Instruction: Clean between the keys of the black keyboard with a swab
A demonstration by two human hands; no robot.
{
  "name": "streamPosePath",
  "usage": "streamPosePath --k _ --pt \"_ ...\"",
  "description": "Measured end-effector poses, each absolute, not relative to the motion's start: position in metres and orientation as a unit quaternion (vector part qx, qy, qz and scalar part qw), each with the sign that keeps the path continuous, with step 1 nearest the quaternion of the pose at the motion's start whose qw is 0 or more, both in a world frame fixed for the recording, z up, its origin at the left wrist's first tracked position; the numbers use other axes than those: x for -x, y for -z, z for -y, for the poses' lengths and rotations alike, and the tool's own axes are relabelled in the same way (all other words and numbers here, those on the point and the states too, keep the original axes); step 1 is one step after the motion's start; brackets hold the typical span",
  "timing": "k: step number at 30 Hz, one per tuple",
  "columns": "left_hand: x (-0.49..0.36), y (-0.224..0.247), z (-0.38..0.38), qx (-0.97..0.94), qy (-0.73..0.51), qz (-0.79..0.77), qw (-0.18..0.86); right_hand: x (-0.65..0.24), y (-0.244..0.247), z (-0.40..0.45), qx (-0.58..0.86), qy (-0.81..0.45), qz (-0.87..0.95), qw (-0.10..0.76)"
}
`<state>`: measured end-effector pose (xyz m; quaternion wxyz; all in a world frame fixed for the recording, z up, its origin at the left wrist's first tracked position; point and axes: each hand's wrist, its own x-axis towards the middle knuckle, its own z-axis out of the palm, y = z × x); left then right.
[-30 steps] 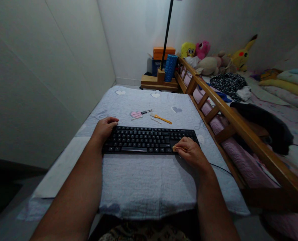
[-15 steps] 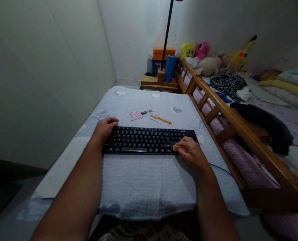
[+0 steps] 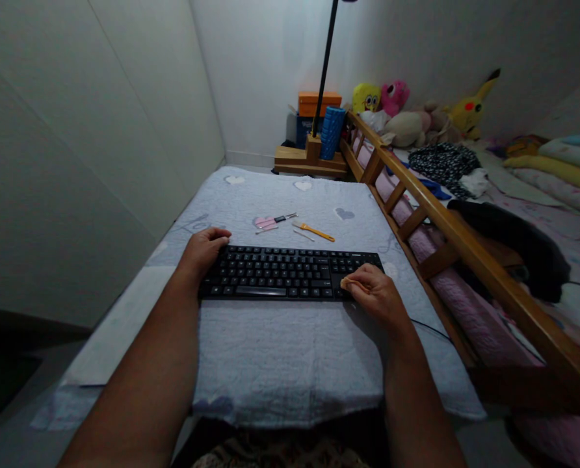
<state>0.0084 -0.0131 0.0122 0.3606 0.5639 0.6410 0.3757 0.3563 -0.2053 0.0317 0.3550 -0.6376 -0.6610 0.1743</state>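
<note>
A black keyboard (image 3: 275, 273) lies flat on the cloth-covered table. My left hand (image 3: 206, 250) is closed on its upper left corner, thumb and fingers at the edge. Between the bent fingers of my right hand (image 3: 372, 289) is a small folded orange cloth (image 3: 347, 284), pressed on the keys near the right end. My palm hides part of the number pad. Beyond the keyboard lie an orange-handled brush (image 3: 318, 231), a thin white swab (image 3: 303, 235), and a tool with a black grip (image 3: 284, 218) beside a pink piece (image 3: 265, 223).
A pale quilted cloth (image 3: 270, 351) covers the table. The wooden bed rail (image 3: 417, 188) runs along the right side, with bedding and plush toys behind it. A dark cable (image 3: 430, 328) trails right. A lamp stand (image 3: 312, 148) rises at the far end.
My right hand has shifted slightly right with the orange cloth, still at the keyboard's right end. My left hand and the keyboard have stayed put.
</note>
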Motion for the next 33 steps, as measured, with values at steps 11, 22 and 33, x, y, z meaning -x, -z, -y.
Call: streamPosePath --k 11,22,33 --pt "-0.009 -0.014 0.014 -0.564 -0.378 -0.642 0.357 -0.361 -0.020 0.200 0.681 -0.117 0.639 0.339" --pt "-0.009 -0.011 0.013 -0.561 -0.382 -0.638 0.363 -0.361 -0.026 0.204 0.671 -0.146 0.660 0.304" --pt "-0.009 -0.013 0.013 -0.566 -0.378 -0.637 0.361 -0.361 -0.027 0.205 0.662 -0.170 0.654 0.324"
